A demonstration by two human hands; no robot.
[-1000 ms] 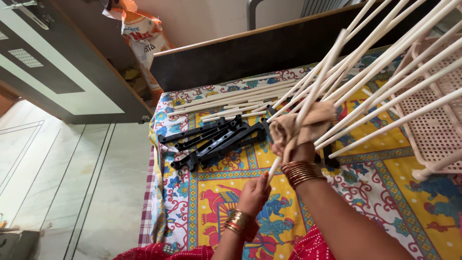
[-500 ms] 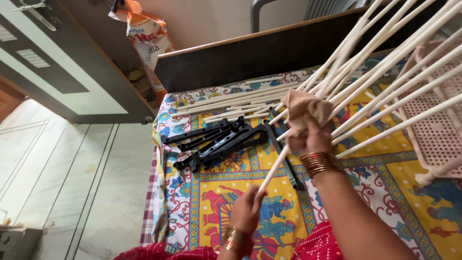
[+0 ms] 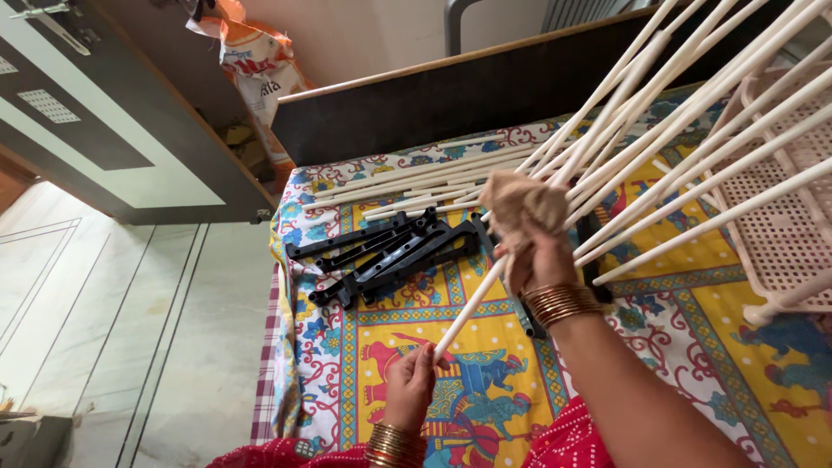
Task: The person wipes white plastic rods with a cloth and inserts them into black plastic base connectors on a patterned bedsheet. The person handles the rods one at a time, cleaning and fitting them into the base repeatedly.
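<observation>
**Head view: a long rod could slip**

Left hand (image 3: 410,381) pinches the low end of a cream rod (image 3: 472,305) above the bed's near edge. Right hand (image 3: 536,258) squeezes a tan cloth (image 3: 518,204) around it (mid-rod). A loose pinch might drop it onto the black brackets (image 3: 390,256).

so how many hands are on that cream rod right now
2. The left hand grips the cream rod at its lower end; the right hand wraps a beige cloth around it higher up.

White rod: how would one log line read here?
left hand: holds white rod end | right hand: wipes rod with beige cloth | black brackets: on bedspread
</observation>
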